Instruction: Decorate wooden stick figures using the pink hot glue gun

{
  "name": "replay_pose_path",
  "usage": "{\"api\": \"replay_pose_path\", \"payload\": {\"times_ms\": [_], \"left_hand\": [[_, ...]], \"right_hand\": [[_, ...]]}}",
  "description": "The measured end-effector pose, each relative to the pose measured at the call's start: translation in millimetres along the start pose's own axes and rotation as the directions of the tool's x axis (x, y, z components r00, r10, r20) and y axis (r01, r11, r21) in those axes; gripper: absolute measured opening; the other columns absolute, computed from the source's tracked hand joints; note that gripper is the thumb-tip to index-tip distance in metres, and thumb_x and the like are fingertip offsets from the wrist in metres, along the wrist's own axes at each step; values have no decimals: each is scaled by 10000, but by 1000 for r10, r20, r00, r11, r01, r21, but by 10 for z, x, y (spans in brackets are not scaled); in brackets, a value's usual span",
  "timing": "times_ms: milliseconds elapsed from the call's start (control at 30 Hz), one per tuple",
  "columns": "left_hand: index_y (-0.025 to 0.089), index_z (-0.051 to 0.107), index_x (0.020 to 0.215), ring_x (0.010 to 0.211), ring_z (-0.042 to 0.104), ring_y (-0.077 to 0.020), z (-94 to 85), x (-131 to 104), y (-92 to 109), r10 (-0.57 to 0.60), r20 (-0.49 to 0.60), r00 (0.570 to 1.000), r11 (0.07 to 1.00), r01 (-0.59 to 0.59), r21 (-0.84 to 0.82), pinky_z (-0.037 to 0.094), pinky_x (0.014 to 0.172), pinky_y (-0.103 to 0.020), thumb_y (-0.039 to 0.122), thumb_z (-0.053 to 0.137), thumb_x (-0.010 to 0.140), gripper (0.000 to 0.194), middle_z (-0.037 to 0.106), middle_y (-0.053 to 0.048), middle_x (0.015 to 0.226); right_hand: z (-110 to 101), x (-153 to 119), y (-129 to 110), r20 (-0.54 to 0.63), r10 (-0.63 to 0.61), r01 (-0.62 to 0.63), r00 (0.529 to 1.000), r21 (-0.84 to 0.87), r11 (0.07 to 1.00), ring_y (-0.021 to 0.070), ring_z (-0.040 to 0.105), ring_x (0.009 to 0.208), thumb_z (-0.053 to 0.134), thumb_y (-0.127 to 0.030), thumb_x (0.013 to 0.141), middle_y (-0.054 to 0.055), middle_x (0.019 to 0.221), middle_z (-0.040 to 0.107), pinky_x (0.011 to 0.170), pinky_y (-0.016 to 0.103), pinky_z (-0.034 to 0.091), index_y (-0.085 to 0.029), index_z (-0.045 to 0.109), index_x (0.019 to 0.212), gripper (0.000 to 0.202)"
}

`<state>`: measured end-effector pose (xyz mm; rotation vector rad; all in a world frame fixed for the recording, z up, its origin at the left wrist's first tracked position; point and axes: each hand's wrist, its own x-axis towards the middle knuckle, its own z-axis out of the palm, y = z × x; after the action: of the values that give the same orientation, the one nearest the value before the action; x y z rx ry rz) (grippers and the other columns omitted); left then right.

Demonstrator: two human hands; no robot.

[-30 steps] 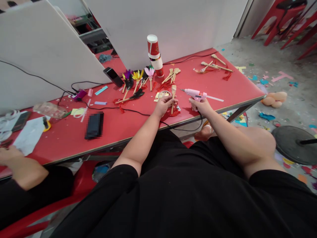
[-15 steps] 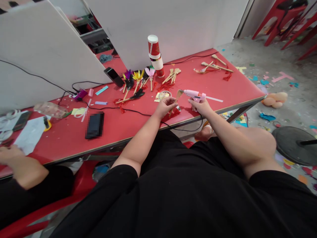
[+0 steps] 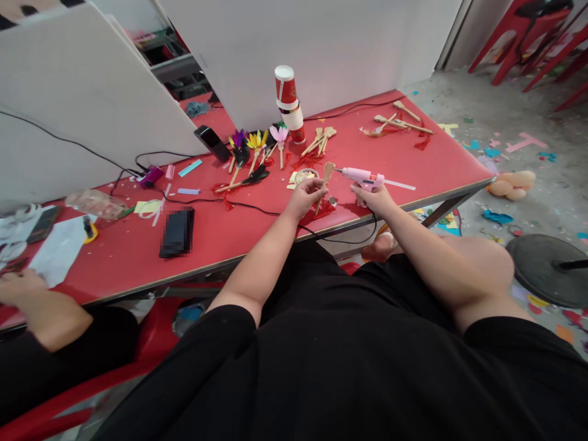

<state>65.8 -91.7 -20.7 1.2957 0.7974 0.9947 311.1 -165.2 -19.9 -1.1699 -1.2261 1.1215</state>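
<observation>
My left hand [image 3: 309, 199] is closed on a small wooden stick with a wide flat head [image 3: 329, 171], held tilted with the head up. A red tassel [image 3: 325, 209] hangs by its lower end. In my right hand [image 3: 371, 196] is a pink hot glue gun [image 3: 362, 177], its nozzle pointing left, close to the stick's head. Whether the nozzle touches the wood I cannot tell. Just behind my left hand sits a roll of tape [image 3: 305, 176] on yellow paper. Several bare wooden sticks [image 3: 323, 142] lie behind it, beside sticks dressed with yellow feathers [image 3: 256, 141] and pink feathers [image 3: 278, 134].
Stacked red paper cups [image 3: 290, 104] stand against the white board. More sticks [image 3: 403, 123] lie at the table's right end. A black wallet-like object [image 3: 177, 232], a phone [image 3: 212, 143] and a cable run along the left. A co-worker's hand [image 3: 22, 286] rests at far left.
The stick in my left hand has turned more upright, and its head now stands slightly apart from or just at the nozzle. The glue gun has shifted very slightly right.
</observation>
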Motion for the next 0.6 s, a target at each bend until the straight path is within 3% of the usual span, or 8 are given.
{"api": "replay_pose_path", "payload": {"times_ms": [100, 300, 600], "left_hand": [[177, 761, 932, 770, 649, -122, 8, -2, 2, 0, -3, 1000, 1000, 0, 16, 553, 751, -261, 430, 1079, 623, 510, 741, -4, 864], [174, 768, 949, 759, 662, -136, 2, -4, 1, 1, 31, 1000, 1000, -1, 3, 572, 754, -279, 522, 1088, 579, 600, 738, -8, 846], [174, 804, 958, 804, 689, -150, 2, 24, -42, 11, -3, 1000, 1000, -11, 15, 583, 809, -297, 466, 1091, 591, 550, 769, -21, 859]], "right_hand": [[5, 6, -26, -21, -56, 56, 998, -5, 998, 145, 464, 455, 876, -797, 765, -34, 472, 502, 451, 309, 420, -272, 553, 742, 616], [27, -8, -51, -39, -62, 62, 997, 1, 998, 147, 458, 457, 879, -757, 778, -28, 472, 493, 470, 307, 394, -265, 564, 782, 584], [37, -27, -103, -14, -69, 69, 998, -32, 997, 151, 467, 458, 862, -720, 824, -10, 473, 524, 494, 328, 416, -265, 580, 718, 546]]}}
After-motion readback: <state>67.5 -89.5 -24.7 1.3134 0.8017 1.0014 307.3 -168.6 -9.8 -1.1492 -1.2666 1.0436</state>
